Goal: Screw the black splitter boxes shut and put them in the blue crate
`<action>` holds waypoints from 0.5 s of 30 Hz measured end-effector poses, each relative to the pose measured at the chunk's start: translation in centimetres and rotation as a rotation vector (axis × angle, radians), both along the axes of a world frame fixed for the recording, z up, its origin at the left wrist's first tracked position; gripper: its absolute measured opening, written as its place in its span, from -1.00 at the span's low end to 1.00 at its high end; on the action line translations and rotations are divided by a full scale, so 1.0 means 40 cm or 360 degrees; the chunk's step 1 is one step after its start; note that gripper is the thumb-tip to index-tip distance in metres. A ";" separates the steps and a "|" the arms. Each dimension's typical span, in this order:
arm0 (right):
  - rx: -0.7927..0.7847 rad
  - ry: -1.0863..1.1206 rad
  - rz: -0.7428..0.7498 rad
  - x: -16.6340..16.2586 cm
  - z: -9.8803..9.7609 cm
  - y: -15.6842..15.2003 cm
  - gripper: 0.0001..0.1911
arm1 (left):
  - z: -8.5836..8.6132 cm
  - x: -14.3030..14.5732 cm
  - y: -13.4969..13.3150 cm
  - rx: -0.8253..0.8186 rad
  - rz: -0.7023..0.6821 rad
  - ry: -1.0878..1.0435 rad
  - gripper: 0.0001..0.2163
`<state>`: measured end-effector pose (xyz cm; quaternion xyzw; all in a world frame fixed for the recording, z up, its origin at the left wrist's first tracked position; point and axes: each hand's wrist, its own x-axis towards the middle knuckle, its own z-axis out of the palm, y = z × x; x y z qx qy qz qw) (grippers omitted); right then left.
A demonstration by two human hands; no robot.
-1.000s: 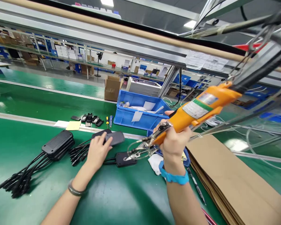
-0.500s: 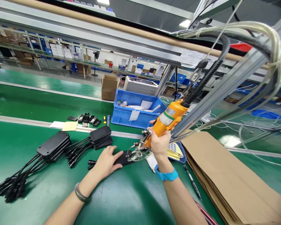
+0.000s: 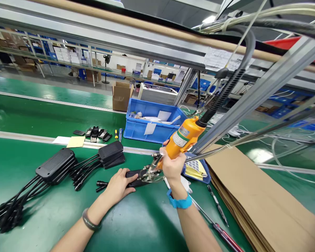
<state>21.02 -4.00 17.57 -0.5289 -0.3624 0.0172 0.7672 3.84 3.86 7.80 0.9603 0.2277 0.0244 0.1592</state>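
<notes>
The flat black box (image 3: 139, 180) lies on the green bench (image 3: 126, 224), near the centre of the view, its short cables (image 3: 102, 185) sticking out at 9 o'clock. The left hand (image 3: 119, 187) presses on its cable end, fingers and thumb spread over it. The right hand (image 3: 173, 164), apart from the left, is clamped round an orange power driver (image 3: 180, 140), which leans in from 2 o'clock. The driver's nose is over the box's right end; whether the tip touches cannot be told.

Taking the box as the dial's centre, a shallow blue tray (image 3: 208, 179) sits at 3 o'clock, holding yellow-edged sheets (image 3: 195, 169), the top one printed. A large blue bin (image 3: 132, 130) stands at 1 o'clock with white papers and a small clear bag (image 3: 139, 114) inside and a white slip (image 3: 150, 128) on its front. Beyond it, at 12 o'clock, is an open-flapped cardboard carton (image 3: 121, 98); its inside is hidden.

At 10 o'clock lies a short stack of cabled black boxes (image 3: 111, 154); a larger stack (image 3: 56, 164) is at 9. Small black parts (image 3: 96, 133) cluster at 11. A red-handled screwdriver (image 3: 225, 237) and brown cardboard sheets (image 3: 265, 196) are at 4.
</notes>
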 end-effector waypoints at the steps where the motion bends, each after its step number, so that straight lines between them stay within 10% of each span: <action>1: 0.0014 -0.0005 -0.0003 -0.004 -0.004 -0.004 -0.82 | -0.001 0.001 -0.001 -0.0005 0.0002 -0.0002 -0.45; 7: 0.0056 -0.0030 0.0044 -0.005 0.000 -0.040 -0.80 | 0.002 0.000 -0.003 0.0065 -0.0012 0.0013 -0.47; 15: 0.0330 0.0025 0.0151 0.068 0.142 -0.011 -0.46 | 0.018 -0.002 -0.013 0.0073 0.0011 0.0087 -0.48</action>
